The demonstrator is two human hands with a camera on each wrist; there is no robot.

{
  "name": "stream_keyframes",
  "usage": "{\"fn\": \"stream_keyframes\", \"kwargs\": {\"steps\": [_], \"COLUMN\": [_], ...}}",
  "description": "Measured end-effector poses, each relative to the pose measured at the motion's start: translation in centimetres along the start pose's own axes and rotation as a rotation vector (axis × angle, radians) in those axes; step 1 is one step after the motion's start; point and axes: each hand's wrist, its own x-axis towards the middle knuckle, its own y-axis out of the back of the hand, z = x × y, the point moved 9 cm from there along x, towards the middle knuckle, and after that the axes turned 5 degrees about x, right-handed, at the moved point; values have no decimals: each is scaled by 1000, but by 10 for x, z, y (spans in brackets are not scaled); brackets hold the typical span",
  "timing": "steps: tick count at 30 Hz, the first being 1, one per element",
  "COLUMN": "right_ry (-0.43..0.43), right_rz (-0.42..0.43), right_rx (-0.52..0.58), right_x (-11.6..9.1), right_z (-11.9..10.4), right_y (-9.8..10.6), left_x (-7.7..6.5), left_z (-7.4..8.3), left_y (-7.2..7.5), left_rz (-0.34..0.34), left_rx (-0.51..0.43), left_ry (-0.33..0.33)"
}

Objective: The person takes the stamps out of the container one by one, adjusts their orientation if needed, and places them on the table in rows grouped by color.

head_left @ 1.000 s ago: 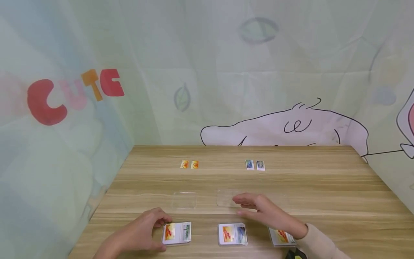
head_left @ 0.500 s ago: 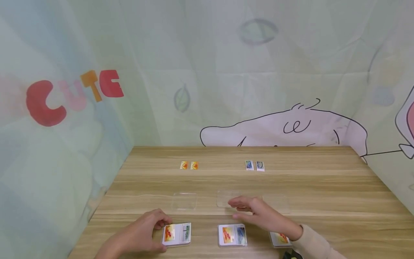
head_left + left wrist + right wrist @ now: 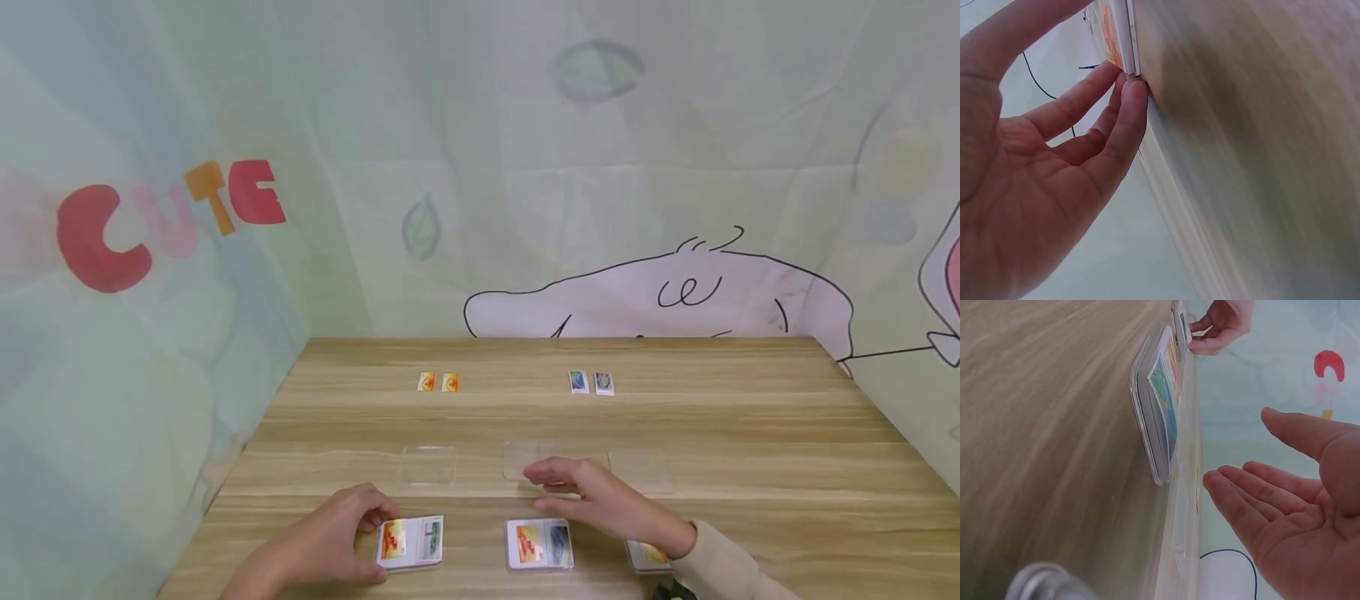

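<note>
My left hand (image 3: 322, 537) holds the left clear plastic case (image 3: 411, 546) by its edges, thumb at the near side and fingers at the far side. Two stamps lie on the case's white insert. In the left wrist view, bent fingertips (image 3: 1134, 94) meet its edge. My right hand (image 3: 600, 493) hovers over the table beyond the middle case (image 3: 538, 563), fingers nearly straight and thumb apart, holding nothing. That case also bears an orange-red stamp and a bluish one, their toothed edges visible in the right wrist view. My right forearm partly hides the third case (image 3: 642, 553).
Three clear lids lie beyond the cases: left (image 3: 427, 465), middle (image 3: 517, 460) and right (image 3: 648, 471). Farther back are two orange stamps (image 3: 450, 382) and two bluish stamps (image 3: 579, 382). A printed cloth (image 3: 375, 250) rises behind the wooden table (image 3: 360, 425).
My right hand has drifted a little left and slightly nearer to me, its sleeve covering more of the right case. My left hand stays at the left case.
</note>
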Motion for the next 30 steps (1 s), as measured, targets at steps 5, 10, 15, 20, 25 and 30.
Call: {"fn": "stream_keyframes", "kwargs": {"steps": [5,10,15,20,25,30], "right_ry": [-5,8,-11,-23,-30,-35], "right_rz": [2,0,-9,-16,-27,-35], "right_rx": [-10,-19,-25,-9,9,9], "right_x": [2,5,8,10,12,14], "right_z": [-2,-5,-6,-8,-7,-8], "right_y": [-2,-6,-10,-14,-17,-18], "left_x": [1,2,3,3,3,4], "left_z": [0,0,1,-1,-2,-3], "left_y": [0,2,2,1,0,0], "left_rz": [-2,4,0,-10,-25,-34], "left_rx": [-5,-11,-30,-48,-56,-46], "left_ry": [21,24,15,23,38,51]}}
